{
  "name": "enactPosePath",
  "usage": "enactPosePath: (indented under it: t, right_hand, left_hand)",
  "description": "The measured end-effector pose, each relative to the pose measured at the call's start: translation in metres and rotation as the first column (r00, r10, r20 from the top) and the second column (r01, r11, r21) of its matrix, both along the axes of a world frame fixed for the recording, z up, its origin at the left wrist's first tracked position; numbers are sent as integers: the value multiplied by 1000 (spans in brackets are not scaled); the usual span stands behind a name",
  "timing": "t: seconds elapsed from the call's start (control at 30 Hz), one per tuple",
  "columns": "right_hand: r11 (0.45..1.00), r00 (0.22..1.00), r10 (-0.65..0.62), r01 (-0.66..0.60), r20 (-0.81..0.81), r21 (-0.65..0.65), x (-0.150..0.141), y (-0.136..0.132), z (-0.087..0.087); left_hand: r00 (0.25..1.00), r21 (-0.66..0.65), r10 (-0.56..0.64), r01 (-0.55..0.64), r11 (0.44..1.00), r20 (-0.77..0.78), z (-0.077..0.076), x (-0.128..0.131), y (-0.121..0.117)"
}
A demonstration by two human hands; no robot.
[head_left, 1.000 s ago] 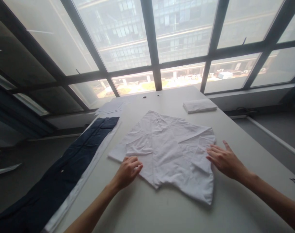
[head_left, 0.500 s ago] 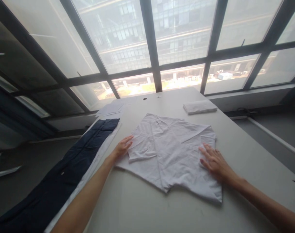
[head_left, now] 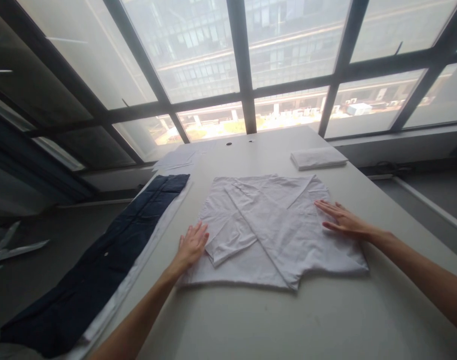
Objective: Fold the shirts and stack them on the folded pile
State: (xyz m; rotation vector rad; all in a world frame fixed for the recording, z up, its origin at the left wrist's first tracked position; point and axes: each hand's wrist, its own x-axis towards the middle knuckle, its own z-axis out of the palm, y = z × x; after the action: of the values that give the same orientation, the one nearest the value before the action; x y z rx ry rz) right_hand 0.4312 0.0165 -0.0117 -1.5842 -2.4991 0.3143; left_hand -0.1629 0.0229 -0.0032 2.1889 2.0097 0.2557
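A white garment that looks like a shirt [head_left: 266,220] lies partly folded on the white table [head_left: 258,325], with a short sleeve turned inward on its left side. My left hand [head_left: 192,244] rests on the garment's left edge, fingers stretched out. On the opposite side my right hand [head_left: 341,219] lies flat on the cloth, its fingers extended. Neither hand grips the fabric. Wrinkles and a diagonal fold line run across the middle, and the lower edge is uneven.
Dark navy trousers [head_left: 111,250] lie over white cloth along the table's left edge. A folded white cloth [head_left: 318,158] sits at the back right. Thin white sheets [head_left: 179,158] are at the back left. Large windows [head_left: 288,45] stand behind the table.
The garment has turned counterclockwise on the table, its lower edge now lying more level. My left hand has come nearer; my right hand has moved slightly away from me. The view has shifted a little.
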Motion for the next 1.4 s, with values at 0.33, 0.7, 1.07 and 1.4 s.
enactPosePath:
  t: [0.33,0.7,1.07,1.4]
  right_hand:
    - [937,976,-219,213,-10,277,-52,-22,-2]
    - [944,959,-23,114,-283,310,-130,-55,36]
    - [932,930,328,-290,-164,215,-343,-74,50]
    - [902,948,313,-280,-51,328,-345,-71,36]
  left_hand:
    - [967,258,-214,173,950,140,43,36,4]
    - [973,-106,-77,102,989,219,51,22,-15]
    - [952,-44,-116,134,990,282,50,23,-21]
    - [872,-114,-61,133,985,486,59,29,-27]
